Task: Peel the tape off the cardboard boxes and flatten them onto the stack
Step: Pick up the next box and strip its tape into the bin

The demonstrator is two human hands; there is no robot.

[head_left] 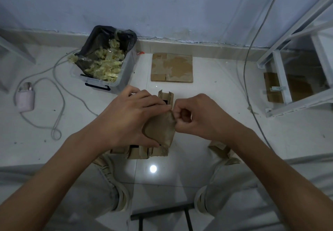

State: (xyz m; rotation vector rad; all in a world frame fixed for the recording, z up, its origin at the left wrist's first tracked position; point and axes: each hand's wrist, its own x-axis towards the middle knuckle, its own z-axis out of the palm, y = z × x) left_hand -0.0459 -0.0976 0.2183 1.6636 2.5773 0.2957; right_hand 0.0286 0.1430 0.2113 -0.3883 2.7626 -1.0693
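Two hands, left hand [129,117] and right hand [196,117], on one box [160,131].

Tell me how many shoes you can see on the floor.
2. The left shoe is at bottom left of centre, the right shoe at bottom right of centre, both partly hidden by the arms.

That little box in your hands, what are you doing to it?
A person is pulling tape off a small cardboard box. The left hand holds the box while the right hand pinches the tape at its edge. Peeled tape fills the lined bin by the wall. Flattened cardboard lies on the floor ahead, and more boxes wait near the feet.
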